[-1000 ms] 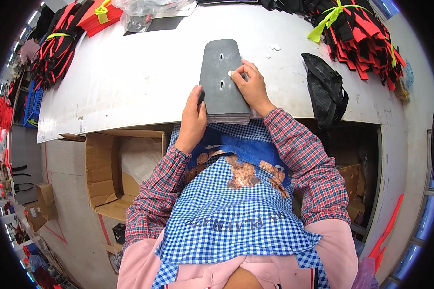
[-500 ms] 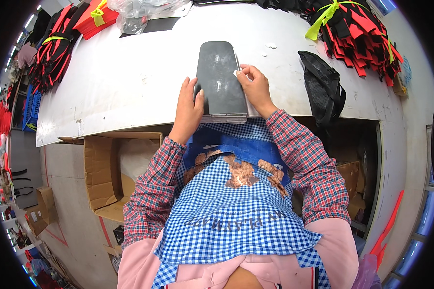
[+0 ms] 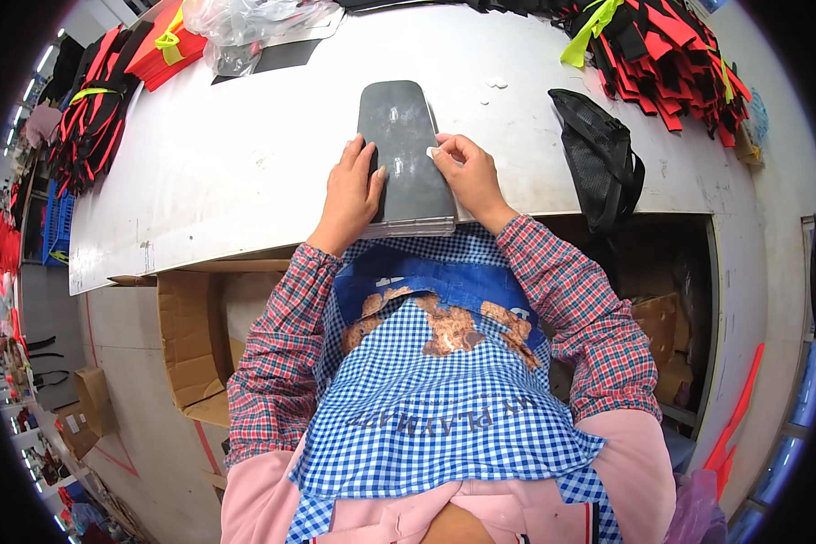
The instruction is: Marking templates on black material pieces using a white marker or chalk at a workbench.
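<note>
A dark grey tapered panel [image 3: 406, 188] with a rounded far end and two small light slot marks lies on a stack of thin sheets [image 3: 411, 227] at the table's front edge. Along its left side rests my left hand [image 3: 347, 192], fingers stretched out, fingertips and thumb against the panel's edge. My right hand [image 3: 470, 179] is at the opposite edge, thumb and forefinger pinching a small white piece [image 3: 431, 152] that looks like chalk. More small white bits [image 3: 495, 83] lie on the table beyond. To the right is a black mesh pouch [image 3: 598, 156] with a strap.
Red and black strip bundles with yellow ties stand at the far right [image 3: 666, 63] and far left [image 3: 91, 109]. Clear plastic bags [image 3: 249, 27] lie at the back of the white table [image 3: 236, 163]. Below its edge stands an open cardboard box [image 3: 190, 344].
My right hand has slid slightly nearer along the panel's right edge, still pinching the white piece. My left hand has shifted a little farther forward. The whole view has moved slightly.
</note>
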`<state>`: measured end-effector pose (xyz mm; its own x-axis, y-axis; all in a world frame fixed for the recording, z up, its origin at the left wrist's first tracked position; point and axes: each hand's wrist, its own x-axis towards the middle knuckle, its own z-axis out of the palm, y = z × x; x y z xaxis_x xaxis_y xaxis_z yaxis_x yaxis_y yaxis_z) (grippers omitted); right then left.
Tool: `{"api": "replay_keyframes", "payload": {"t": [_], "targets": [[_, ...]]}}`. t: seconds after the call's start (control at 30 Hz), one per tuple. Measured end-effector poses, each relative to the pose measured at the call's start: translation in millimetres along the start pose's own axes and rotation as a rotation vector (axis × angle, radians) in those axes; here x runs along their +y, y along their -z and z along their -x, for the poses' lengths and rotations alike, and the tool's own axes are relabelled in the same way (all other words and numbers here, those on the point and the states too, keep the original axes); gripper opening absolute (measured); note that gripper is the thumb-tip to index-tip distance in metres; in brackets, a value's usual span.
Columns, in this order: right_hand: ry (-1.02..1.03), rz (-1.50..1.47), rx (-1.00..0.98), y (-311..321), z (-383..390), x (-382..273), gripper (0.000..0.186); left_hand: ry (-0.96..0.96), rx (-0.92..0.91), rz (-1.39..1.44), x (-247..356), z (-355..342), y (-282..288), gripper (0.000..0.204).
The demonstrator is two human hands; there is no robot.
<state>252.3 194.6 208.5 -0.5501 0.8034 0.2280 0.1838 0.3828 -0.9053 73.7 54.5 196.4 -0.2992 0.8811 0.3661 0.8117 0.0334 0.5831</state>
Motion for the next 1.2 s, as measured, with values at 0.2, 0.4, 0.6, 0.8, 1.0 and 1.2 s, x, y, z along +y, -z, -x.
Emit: {"api": "replay_keyframes", "payload": {"t": [0.2, 0.4, 0.6, 0.8, 1.0, 1.2], "targets": [[-0.018, 0.014, -0.009, 0.5, 0.2, -0.8, 0.023, -0.029, -0.031, -0.053, 1.5, 2.5, 1.5, 0.045], [-0.042, 0.016, -0.027, 2.9, 0.5, -5.0, 0.024, -0.013, -0.099, -0.090, 0.6, 3.1, 2.7, 0.047], [-0.043, -0.037, 0.023, 0.8, -3.5, -2.5, 0.027, 0.047, 0.016, 0.006, 2.2, 4.9, -1.0, 0.056], [-0.065, -0.032, 0.019, -2.5, -15.0, 7.0, 0.030, 0.049, -0.010, 0.082, -0.1, 5.3, 0.9, 0.060], [-0.075, -0.059, 0.030, -5.8, -20.3, 5.8, 0.025, 0.064, -0.020, 0.126, 2.1, 6.1, 3.4, 0.060], [-0.073, -0.103, 0.029, -5.4, -22.7, 9.1, 0.025, 0.082, -0.026, 0.218, 4.4, 5.9, 6.9, 0.060]]}}
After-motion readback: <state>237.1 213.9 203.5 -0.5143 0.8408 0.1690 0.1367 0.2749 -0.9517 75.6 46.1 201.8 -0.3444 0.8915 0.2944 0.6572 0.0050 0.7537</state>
